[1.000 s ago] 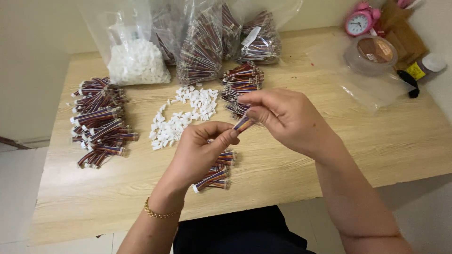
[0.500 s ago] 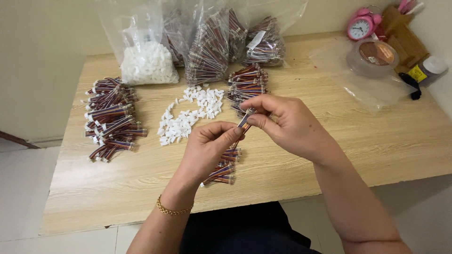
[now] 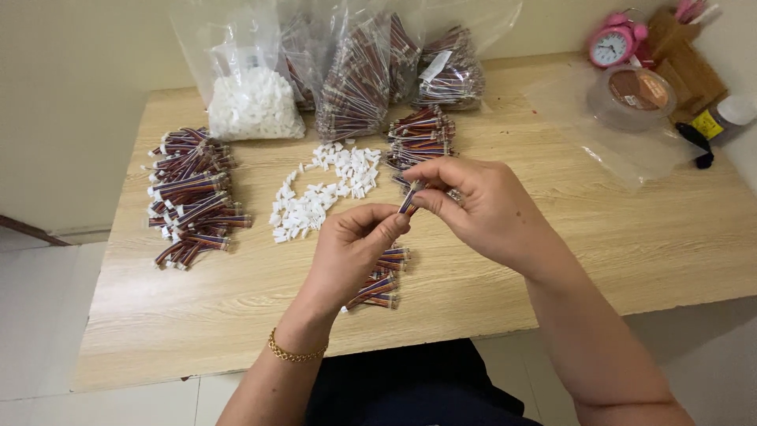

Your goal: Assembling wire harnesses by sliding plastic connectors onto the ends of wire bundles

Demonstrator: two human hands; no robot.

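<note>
Head view, hands (image 3: 473,207) pinching striped wire bundle (image 3: 409,202)

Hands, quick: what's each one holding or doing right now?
Left hand: fingers pinched shut on the lower end of a short striped wire bundle.
Right hand: fingers closed on the bundle's upper end, at its white tip.
</note>
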